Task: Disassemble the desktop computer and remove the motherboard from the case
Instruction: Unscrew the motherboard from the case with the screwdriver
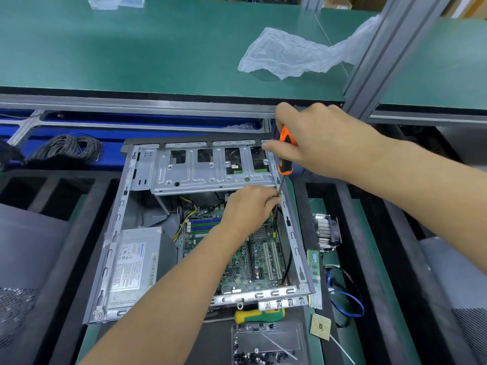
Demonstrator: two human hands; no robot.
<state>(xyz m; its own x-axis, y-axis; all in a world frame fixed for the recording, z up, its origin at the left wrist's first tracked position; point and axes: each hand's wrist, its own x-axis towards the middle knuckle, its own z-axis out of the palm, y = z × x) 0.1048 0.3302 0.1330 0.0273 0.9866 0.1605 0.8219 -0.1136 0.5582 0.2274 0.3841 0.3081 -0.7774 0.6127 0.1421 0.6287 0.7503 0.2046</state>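
Note:
An open grey computer case point(120, 222) lies flat in front of me. The green motherboard point(263, 262) sits inside on the right, and the power supply point(131, 270) on the left. My right hand point(321, 143) grips the orange-and-black handle of a screwdriver point(285, 151), held upright over the case's right side. The shaft runs down into the case. My left hand point(250, 206) reaches in over the board and pinches the shaft near its lower end. The screwdriver's tip is hidden behind those fingers.
A metal drive cage point(210, 172) spans the far end of the case. To the right lie a heatsink with fan point(326, 230), a RAM stick point(315, 275), blue cables point(347, 301) and a CPU point(320, 326). A yellow-green screwdriver point(259, 314) and a tray of screws point(266, 343) are nearest me.

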